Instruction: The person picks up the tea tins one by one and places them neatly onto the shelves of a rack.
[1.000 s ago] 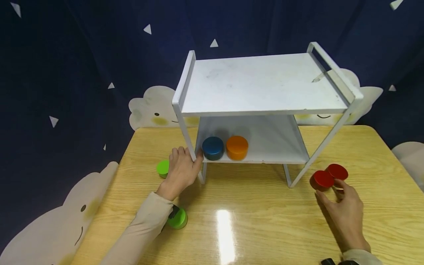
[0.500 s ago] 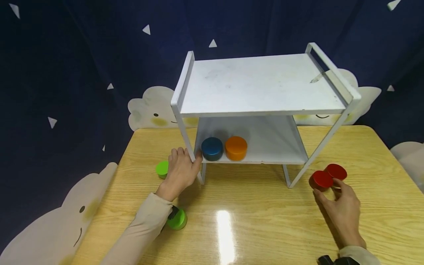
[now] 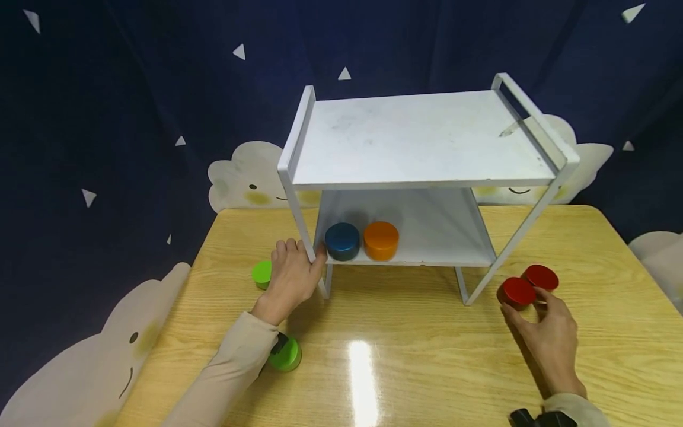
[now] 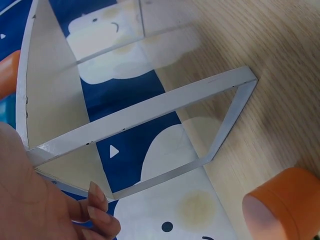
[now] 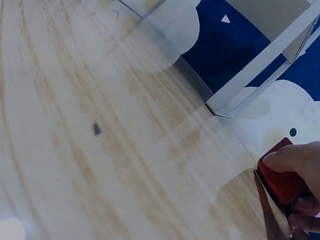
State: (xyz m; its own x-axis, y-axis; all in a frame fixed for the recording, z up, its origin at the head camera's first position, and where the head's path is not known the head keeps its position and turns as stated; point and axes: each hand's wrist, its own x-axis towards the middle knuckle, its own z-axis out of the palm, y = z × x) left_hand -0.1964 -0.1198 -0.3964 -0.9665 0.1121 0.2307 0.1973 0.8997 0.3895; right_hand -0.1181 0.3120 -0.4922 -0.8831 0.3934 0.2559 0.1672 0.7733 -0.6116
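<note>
A white two-tier rack [image 3: 427,139] stands on the table. My left hand [image 3: 292,276] grips its left front post at the lower shelf, thumb on the inner side and fingers outside. Beside the thumb on that shelf sit a short blue cylinder [image 3: 342,241] and an orange one [image 3: 381,241]. My right hand [image 3: 549,335] pinches a short red cylinder [image 3: 517,292] on the table, right of the rack. In the right wrist view, the thumb presses this red cylinder's side [image 5: 282,177]. A second red cylinder [image 3: 541,277] is just behind it, partly hidden.
Two green cylinders lie on the left: one [image 3: 261,274] beside the left hand, another [image 3: 287,356] partly behind the wrist. An orange cylinder [image 4: 287,205] appears in the left wrist view. A dark blue curtain [image 3: 133,71] hangs behind the wooden table [image 3: 421,356].
The pinched red cylinder has shifted very slightly left with my right hand. My left hand stays on the rack post. The head view has tilted a little.
</note>
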